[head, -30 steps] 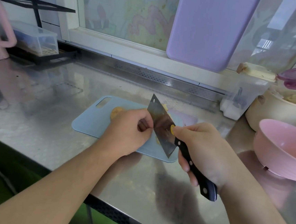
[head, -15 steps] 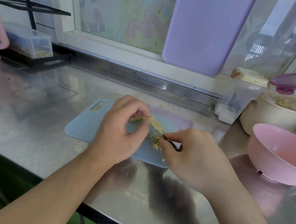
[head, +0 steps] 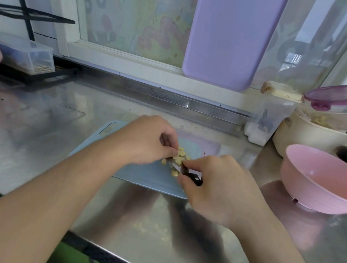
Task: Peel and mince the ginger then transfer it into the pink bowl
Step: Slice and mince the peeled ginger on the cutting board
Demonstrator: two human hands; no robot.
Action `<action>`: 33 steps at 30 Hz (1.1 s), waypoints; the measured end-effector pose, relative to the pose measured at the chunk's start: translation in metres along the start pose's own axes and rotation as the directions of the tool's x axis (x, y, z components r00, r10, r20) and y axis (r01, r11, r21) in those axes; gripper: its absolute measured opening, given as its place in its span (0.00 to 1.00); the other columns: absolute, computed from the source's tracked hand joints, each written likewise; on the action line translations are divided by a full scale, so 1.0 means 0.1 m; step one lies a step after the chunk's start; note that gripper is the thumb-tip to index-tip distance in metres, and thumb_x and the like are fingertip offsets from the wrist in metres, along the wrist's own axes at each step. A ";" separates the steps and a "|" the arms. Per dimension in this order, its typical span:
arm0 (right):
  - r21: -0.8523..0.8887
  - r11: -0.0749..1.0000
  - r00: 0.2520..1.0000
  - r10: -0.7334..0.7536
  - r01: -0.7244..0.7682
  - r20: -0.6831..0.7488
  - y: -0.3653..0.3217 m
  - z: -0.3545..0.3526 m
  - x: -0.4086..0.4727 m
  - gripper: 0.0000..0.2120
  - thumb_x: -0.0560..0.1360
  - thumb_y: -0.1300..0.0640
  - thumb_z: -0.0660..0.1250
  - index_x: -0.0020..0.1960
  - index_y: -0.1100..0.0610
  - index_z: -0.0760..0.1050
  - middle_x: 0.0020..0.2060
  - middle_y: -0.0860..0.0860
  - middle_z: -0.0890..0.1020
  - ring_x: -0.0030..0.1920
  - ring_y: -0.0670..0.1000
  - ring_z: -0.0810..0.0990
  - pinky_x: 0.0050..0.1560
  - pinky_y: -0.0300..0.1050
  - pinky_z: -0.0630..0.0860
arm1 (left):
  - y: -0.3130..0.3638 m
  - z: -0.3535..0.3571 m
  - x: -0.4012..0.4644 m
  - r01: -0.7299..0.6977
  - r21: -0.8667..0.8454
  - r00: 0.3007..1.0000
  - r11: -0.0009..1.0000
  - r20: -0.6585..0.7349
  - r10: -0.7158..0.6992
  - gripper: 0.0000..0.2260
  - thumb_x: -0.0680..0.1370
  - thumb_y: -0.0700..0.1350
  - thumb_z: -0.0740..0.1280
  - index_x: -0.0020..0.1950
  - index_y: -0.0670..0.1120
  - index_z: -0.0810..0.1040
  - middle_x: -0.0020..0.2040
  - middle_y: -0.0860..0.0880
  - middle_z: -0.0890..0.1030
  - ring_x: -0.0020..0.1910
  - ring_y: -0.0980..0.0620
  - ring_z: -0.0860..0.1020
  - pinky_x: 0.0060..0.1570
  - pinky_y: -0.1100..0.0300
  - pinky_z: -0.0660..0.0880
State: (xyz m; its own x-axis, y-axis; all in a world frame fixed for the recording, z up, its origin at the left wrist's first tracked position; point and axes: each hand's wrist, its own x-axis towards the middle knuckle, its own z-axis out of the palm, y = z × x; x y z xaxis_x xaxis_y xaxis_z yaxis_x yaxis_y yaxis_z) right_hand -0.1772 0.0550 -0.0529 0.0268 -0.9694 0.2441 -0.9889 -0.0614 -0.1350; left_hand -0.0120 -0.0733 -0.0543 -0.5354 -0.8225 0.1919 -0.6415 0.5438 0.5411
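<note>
Several pale yellow ginger slices (head: 180, 158) lie in a small pile on the light blue cutting board (head: 153, 178) at the centre of the steel counter. My left hand (head: 146, 141) sits over the pile with its fingertips pinched on the slices. My right hand (head: 216, 184) grips the black handle of the knife (head: 193, 176), whose blade is seen edge-on and lies low at the pile, mostly hidden between my hands. The pink bowl (head: 320, 179) stands empty on the counter to the right of the board.
A cream pot (head: 307, 140) with a purple lid (head: 341, 97) stands behind the pink bowl. A clear plastic container (head: 269, 117) sits beside it. A lilac board (head: 232, 37) leans on the window. A clear box (head: 27, 55) rests on a black rack at far left.
The knife, held tilted up with its blade broadside a second ago, has come down flat-edged onto the board. My left hand moved from the blade to the ginger pile.
</note>
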 end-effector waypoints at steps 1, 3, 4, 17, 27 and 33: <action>0.011 1.000 1.000 -0.012 0.012 0.000 0.00 0.00 -0.01 0.14 0.78 0.38 0.61 0.56 0.41 0.81 0.33 0.46 0.76 0.40 0.51 0.73 0.37 0.46 0.72 | 0.03 -0.02 0.04 -0.008 0.034 1.000 0.999 0.024 0.008 0.03 0.75 0.48 0.78 0.42 0.55 0.86 0.34 0.61 0.84 0.34 0.65 0.80 0.35 0.70 0.70; 0.031 0.999 0.999 -0.035 0.035 0.014 -0.01 -0.01 -0.01 0.13 0.78 0.38 0.61 0.56 0.39 0.80 0.33 0.46 0.76 0.40 0.51 0.72 0.37 0.46 0.72 | 0.06 -0.01 0.10 -0.011 0.054 0.998 0.998 0.060 0.007 0.03 0.75 0.48 0.78 0.43 0.54 0.86 0.34 0.63 0.83 0.35 0.65 0.81 0.36 0.69 0.73; 0.036 0.998 0.999 -0.043 0.042 0.019 -0.01 -0.01 -0.02 0.13 0.78 0.38 0.60 0.56 0.39 0.79 0.32 0.46 0.76 0.40 0.51 0.72 0.38 0.47 0.72 | 0.08 0.01 0.12 -0.006 0.055 0.998 0.998 0.064 0.002 0.03 0.75 0.47 0.78 0.43 0.54 0.87 0.34 0.62 0.84 0.35 0.65 0.81 0.38 0.67 0.75; 0.042 0.998 0.998 -0.051 0.050 0.022 0.07 -0.06 0.00 0.17 0.77 0.36 0.61 0.57 0.41 0.82 0.43 0.46 0.84 0.49 0.53 0.80 0.47 0.50 0.80 | 0.19 -0.21 0.12 -0.063 -0.063 0.922 0.996 0.379 0.083 0.04 0.76 0.45 0.78 0.49 0.53 0.87 0.43 0.52 0.87 0.39 0.59 0.81 0.46 0.59 0.77; 0.068 0.996 0.997 -0.055 0.051 0.049 0.08 -0.11 -0.01 0.13 0.77 0.39 0.65 0.45 0.46 0.80 0.28 0.48 0.70 0.33 0.49 0.70 0.39 0.46 0.75 | 0.22 0.06 0.26 -0.052 0.055 0.991 0.997 0.130 0.044 0.03 0.77 0.44 0.76 0.45 0.52 0.87 0.38 0.57 0.86 0.39 0.61 0.83 0.45 0.60 0.80; 0.072 0.997 0.999 -0.037 0.037 0.009 0.09 -0.12 0.00 0.14 0.76 0.39 0.65 0.40 0.48 0.78 0.27 0.50 0.72 0.32 0.49 0.70 0.35 0.46 0.73 | 0.10 -0.24 0.26 0.039 -0.214 0.996 0.976 -0.068 -0.054 0.09 0.82 0.46 0.68 0.44 0.50 0.86 0.38 0.54 0.86 0.35 0.58 0.82 0.41 0.60 0.76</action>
State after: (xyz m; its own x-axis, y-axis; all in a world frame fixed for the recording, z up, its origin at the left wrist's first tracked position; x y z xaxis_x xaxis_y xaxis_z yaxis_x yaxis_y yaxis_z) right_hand -0.1883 0.0575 -0.0430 0.0650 -0.9684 0.2407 -0.9743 -0.1137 -0.1944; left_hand -0.0190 -0.0928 -0.0243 -0.4612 -0.8603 0.2173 -0.5291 0.4632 0.7109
